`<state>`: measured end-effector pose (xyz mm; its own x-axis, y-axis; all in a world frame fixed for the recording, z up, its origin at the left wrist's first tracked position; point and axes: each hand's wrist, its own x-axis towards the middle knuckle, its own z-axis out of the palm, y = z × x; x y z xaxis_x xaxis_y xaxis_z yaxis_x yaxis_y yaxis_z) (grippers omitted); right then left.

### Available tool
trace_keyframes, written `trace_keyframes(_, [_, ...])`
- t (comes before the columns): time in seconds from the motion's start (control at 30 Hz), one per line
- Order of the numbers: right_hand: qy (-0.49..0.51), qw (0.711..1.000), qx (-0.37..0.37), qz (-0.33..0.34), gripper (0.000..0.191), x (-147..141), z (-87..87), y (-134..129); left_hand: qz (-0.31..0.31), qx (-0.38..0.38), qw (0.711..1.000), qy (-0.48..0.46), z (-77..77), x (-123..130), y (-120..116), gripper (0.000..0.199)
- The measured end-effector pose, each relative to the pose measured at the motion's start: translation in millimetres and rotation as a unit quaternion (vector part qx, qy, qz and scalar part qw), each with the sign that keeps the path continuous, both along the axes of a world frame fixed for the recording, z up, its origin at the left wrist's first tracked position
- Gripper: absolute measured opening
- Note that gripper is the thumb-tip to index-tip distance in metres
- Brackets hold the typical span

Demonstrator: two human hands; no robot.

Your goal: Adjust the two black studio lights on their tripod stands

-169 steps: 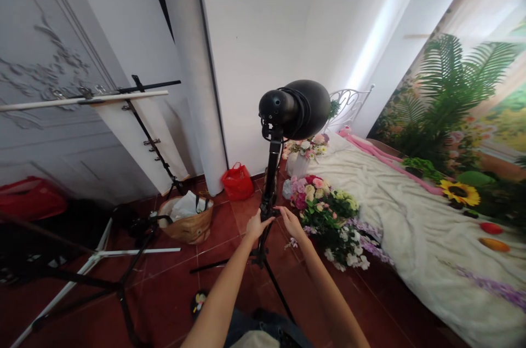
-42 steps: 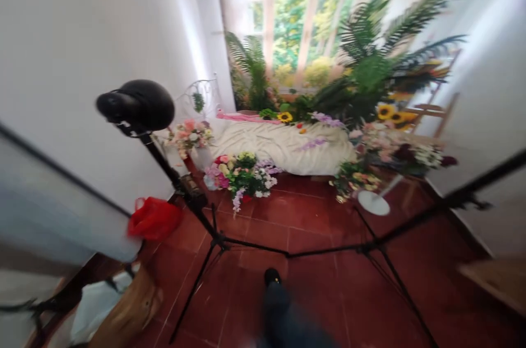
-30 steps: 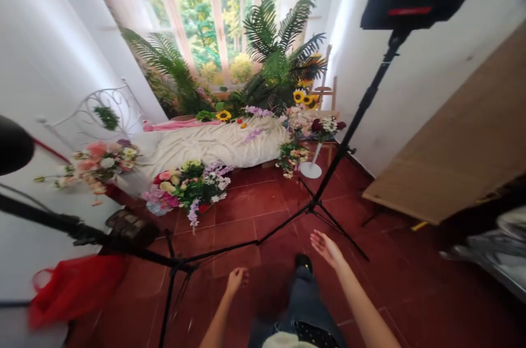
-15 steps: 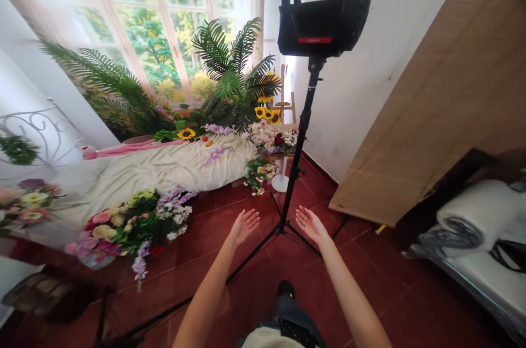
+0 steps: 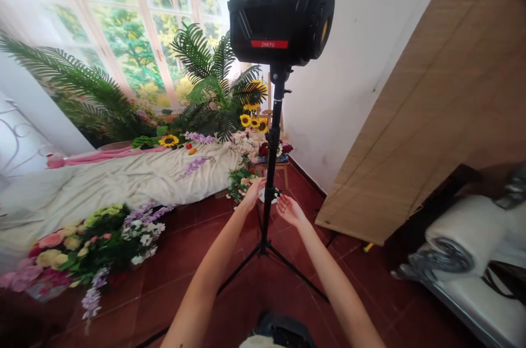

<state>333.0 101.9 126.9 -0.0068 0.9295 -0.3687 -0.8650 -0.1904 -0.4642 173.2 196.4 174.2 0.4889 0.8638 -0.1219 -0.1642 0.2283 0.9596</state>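
Note:
In front of me stands a black light stand [image 5: 272, 164] on spread tripod legs, topped by a black studio light [image 5: 279, 24] with a red label. My left hand [image 5: 253, 195] is just left of the pole, fingers stretched toward it; whether the fingertips touch it I cannot tell. On the other side, my right hand [image 5: 290, 210] is held palm up with loosely bent fingers, close beside a small clamp knob [image 5: 276, 193] on the pole. Neither hand is wrapped round anything.
A bed with a cream cover [image 5: 164, 178] lies to the left, with artificial flowers [image 5: 94, 235] at its front. Palm leaves [image 5: 205, 74] rise behind it. A hanging brown blind [image 5: 394, 118] and plastic-wrapped rolls [image 5: 464, 233] are on the right.
The stand and light appear nearer and further left in view. Both hands have moved up and closer together, to either side of the pole near the knob.

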Motion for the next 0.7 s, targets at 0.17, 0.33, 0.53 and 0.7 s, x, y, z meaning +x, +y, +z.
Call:
trace_keyframes(0.17, [0.070, 0.996, 0.007, 0.060, 0.020, 6.9, -2.3, 12.6, 0.071, 0.110, 0.991, 0.020, 2.3, 45.2, 12.8, 0.045])
trace_keyframes(0.33, [0.120, 0.987, 0.017, 0.109, 0.019, 10.7, -9.9, 22.2, 0.094, 0.174, 0.980, 0.026, -15.0, 63.8, 25.7, 0.040])
trace_keyframes(0.53, [0.226, 0.968, 0.006, 0.113, 0.019, 10.9, -7.8, 30.9, 0.133, 0.220, 0.965, 0.047, -27.8, 73.0, 32.1, 0.037])
trace_keyframes(0.7, [0.260, 0.955, 0.069, 0.124, 0.016, 12.6, -2.4, 43.2, 0.183, 0.221, 0.954, 0.082, -42.7, 81.4, 35.3, 0.038])
